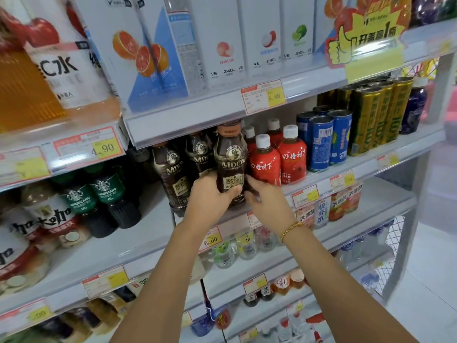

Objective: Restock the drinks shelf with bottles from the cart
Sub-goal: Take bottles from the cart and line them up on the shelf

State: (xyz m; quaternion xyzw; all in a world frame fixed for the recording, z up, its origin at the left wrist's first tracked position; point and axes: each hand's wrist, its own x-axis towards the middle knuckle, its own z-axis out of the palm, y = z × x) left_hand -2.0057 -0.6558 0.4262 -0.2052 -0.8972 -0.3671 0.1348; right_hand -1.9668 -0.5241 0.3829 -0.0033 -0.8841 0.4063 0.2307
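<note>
Far left shelf: green-labelled Americano coffee bottles with dark ribbed bases [103,194] stand upright on the grey shelf, below a yellow price tag reading 4.90 [105,147].
Neighbours on the left: two more dark MDOV coffee bottles [173,174] stand upright just beside and behind the one you hold.
Your left hand [210,201]: it grips the lower left side of the dark brown plastic coffee bottle with the brown cap and MDOV label [231,164], thumb across the front label, fingers curled around it.
Bottle position: you hold it upright at the front edge of the grey middle shelf [385,154], between the other coffee bottles and the red ones; whether its base rests on the shelf, you cannot tell.
Your right hand [267,201]: it presses against the bottle's lower right side, fingers together and wrapped toward the back; a gold bead bracelet [291,230] sits on the wrist.
Neighbours on the right: red-labelled bottles with white caps [278,159] stand just beside the held bottle, then blue cans [324,139], then tall gold cans [376,115] farther right.
Below your hands: a price tag reading 6.00 [210,240].
</note>
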